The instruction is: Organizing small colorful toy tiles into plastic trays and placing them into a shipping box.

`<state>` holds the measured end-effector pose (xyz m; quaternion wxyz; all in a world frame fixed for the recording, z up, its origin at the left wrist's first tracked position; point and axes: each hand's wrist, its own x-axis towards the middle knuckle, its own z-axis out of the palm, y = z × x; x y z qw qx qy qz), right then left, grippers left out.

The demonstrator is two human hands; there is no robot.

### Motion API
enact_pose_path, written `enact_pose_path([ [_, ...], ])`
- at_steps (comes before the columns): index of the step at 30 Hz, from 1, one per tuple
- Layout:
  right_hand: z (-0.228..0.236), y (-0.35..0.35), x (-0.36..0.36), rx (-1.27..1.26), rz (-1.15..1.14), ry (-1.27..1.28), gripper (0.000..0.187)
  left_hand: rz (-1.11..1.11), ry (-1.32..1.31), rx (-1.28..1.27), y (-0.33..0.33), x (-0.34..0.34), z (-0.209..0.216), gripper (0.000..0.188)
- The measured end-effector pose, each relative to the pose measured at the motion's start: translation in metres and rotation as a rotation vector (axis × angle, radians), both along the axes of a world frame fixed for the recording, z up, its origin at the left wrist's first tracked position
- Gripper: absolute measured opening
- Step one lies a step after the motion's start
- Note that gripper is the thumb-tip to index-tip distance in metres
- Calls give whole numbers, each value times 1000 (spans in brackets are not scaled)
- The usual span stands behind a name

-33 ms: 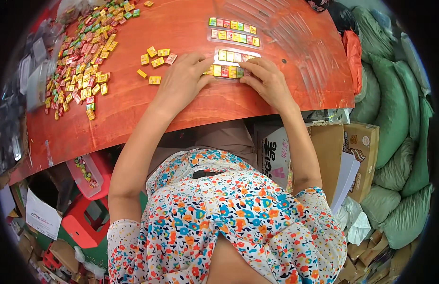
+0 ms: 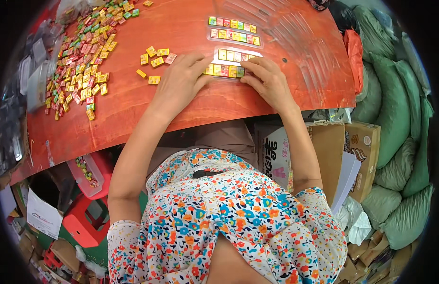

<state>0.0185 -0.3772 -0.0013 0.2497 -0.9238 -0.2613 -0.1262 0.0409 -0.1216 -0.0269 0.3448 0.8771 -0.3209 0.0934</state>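
A row of small yellow, red and green boxes point(image 2: 224, 71) sits in a clear plastic tray near the front edge of the table. At the tray's left end is my left hand point(image 2: 181, 83), its thumb and fingers curled against it. My right hand point(image 2: 269, 80) closes on the right end, thumb and index finger at the last boxes. Just beyond lies another filled tray point(image 2: 233, 56), partly covered by my right fingertips. Farther back are two more filled rows, a nearer tray point(image 2: 234, 36) and a farther tray point(image 2: 232, 24).
Several loose yellow boxes point(image 2: 157, 62) lie left of my left hand. A big heap of small boxes point(image 2: 84, 71) spreads over the table's left side. Clear empty trays point(image 2: 309, 61) lie at right. Cartons point(image 2: 364, 161) and green sacks point(image 2: 390, 104) stand beyond the table's right edge.
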Motion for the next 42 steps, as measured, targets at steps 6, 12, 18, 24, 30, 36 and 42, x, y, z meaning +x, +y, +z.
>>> enact_pose_path([
  [6, -9, 6, -10, -169, -28, -64, 52, 0, -167, 230, 0, -17, 0, 82],
  [12, -24, 14, -24, -324, -7, 4, 67, -39, -133, 371, 0, -26, -6, 97],
  [18, -15, 15, -34, -362, -51, 17, 68, -5, -138, 345, -2, -35, -1, 87],
  [24, -10, 13, -35, 3, -443, -49, 41, 260, 150, 40, -7, -30, 5, 37],
  [30, -9, 14, -39, 472, -550, 525, 38, 302, 424, -214, -9, -19, 5, 17],
  [36, 15, 0, -7, 666, -564, 461, 35, 276, 634, -469, -27, 15, 14, 23],
  [42, -18, -28, 19, 218, -606, 240, 40, 308, 162, -68, -47, 27, 6, 30],
])
